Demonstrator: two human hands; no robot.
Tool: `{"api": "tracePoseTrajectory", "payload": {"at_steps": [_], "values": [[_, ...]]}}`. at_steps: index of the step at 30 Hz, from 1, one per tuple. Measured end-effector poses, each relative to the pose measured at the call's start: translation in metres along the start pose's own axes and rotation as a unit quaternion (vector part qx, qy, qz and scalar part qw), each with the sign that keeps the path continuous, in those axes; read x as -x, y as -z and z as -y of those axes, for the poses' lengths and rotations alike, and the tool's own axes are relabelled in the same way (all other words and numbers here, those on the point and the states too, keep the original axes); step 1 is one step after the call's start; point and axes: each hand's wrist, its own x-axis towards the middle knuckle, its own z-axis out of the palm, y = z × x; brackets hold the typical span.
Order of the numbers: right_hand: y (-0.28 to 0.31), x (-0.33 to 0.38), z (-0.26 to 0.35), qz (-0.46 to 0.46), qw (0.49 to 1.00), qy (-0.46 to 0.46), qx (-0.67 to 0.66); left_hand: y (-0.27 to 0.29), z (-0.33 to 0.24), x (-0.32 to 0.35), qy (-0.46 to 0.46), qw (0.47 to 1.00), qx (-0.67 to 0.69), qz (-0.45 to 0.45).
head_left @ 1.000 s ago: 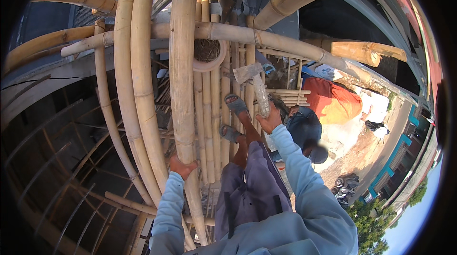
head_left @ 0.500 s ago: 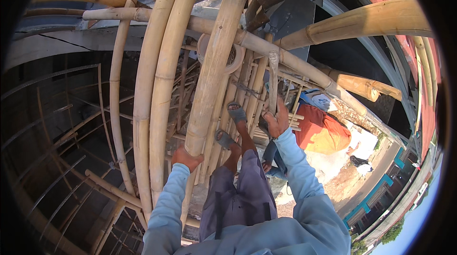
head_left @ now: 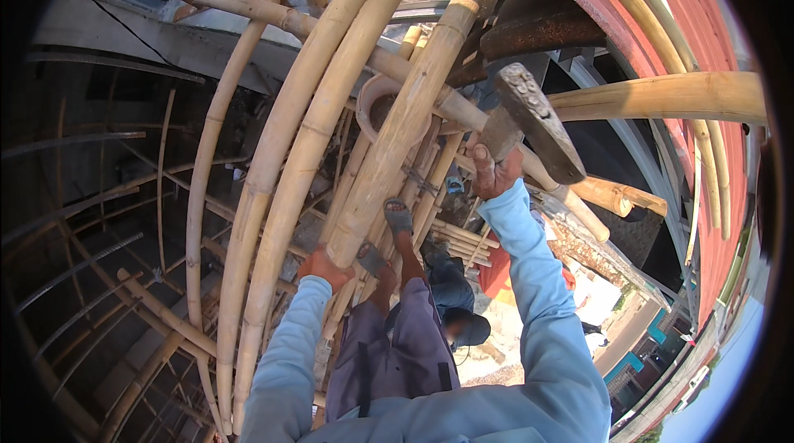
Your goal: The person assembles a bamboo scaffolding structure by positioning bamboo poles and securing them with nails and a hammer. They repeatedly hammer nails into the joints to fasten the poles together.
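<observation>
At far left, curved bamboo poles (head_left: 273,186) arc from the lower frame edge up to the top centre. Your left hand (head_left: 324,268) is closed around the lower end of the thick bamboo pole (head_left: 397,137), in the same grip as half a second ago; that pole now slants more steeply toward upper right. Your sandalled feet (head_left: 399,215) rest on the bamboo framework below, between your arms. Further right, your right hand (head_left: 495,172) is wrapped tight around the handle of the hammer (head_left: 538,122). It has risen since the earlier frame: the dark, worn head now sits above and right of the fist, near the rusty steel beam (head_left: 538,29). Below, another person in a dark cap (head_left: 471,329) stands on the ground.
</observation>
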Motion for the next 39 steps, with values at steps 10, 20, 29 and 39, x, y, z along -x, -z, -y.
{"api": "tracePoseTrajectory", "payload": {"at_steps": [10, 20, 29, 39], "values": [[0.002, -0.015, 0.022, -0.064, 0.989, -0.103, -0.089, 0.007, -0.002, -0.004, -0.022, 1.000, 0.017, 0.008], [-0.001, -0.035, -0.017, 0.174, 0.932, -0.189, 0.255, 0.008, -0.005, -0.011, -0.060, 0.997, 0.029, -0.038], [-0.005, -0.005, -0.005, -0.024, 0.996, -0.081, 0.014, -0.015, 0.014, -0.021, -0.059, 0.997, 0.047, -0.036], [0.006, -0.056, 0.044, -0.079, 0.991, -0.104, 0.044, 0.004, 0.008, -0.018, -0.020, 0.999, 0.006, 0.034]]}}
